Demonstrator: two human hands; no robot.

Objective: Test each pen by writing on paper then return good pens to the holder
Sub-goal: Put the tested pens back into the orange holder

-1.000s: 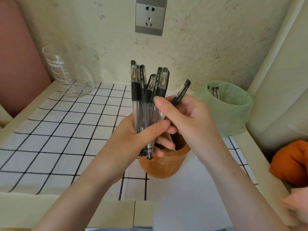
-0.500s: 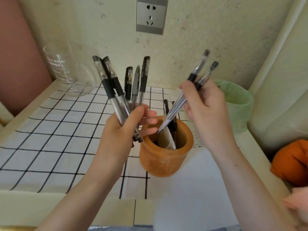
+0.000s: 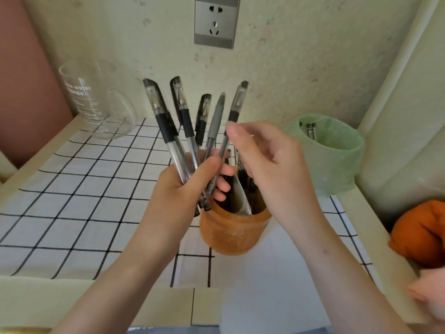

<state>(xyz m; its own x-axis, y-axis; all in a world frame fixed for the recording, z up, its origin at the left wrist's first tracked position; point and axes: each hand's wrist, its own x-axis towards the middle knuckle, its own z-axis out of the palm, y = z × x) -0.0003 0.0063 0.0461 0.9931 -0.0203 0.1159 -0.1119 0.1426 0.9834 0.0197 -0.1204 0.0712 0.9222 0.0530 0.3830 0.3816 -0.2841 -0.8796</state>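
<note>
The left hand point(image 3: 180, 191) is gripping a fanned bunch of five pens point(image 3: 185, 131) just left of the orange holder point(image 3: 231, 235), fingers and thumb curling round the clear barrels while the capped ends are pointing up toward the wall behind the holder. Four of them are showing black caps and grips, and the grey pen point(image 3: 215, 121) is standing second from the right in the fan. The lower tips of the bunch are hanging just over the holder's left rim. The right hand point(image 3: 274, 169) is hovering directly above the holder's mouth, one digit sticking up beside the rightmost pen of the fan and the others curling down toward the opening. The hand itself is hiding whether they are pinching anything, so I cannot tell. Inside the holder a few dark pens point(image 3: 244, 182) are standing beneath that hand, beside a pale folded slip point(image 3: 242, 201). A white sheet of paper point(image 3: 265, 285) is lying on the near side of the holder, and a checked cloth point(image 3: 72, 189) is spreading out to its left. Behind and to the right of the holder a green cup point(image 3: 337, 169) is sitting with pen ends showing inside it; a glass measuring jug point(image 3: 96, 104) is standing well to the holder's rear left, a wall socket point(image 3: 215, 20) is showing on the wall high behind it, and an orange bundle point(image 3: 421, 235) is lying far to its right
</note>
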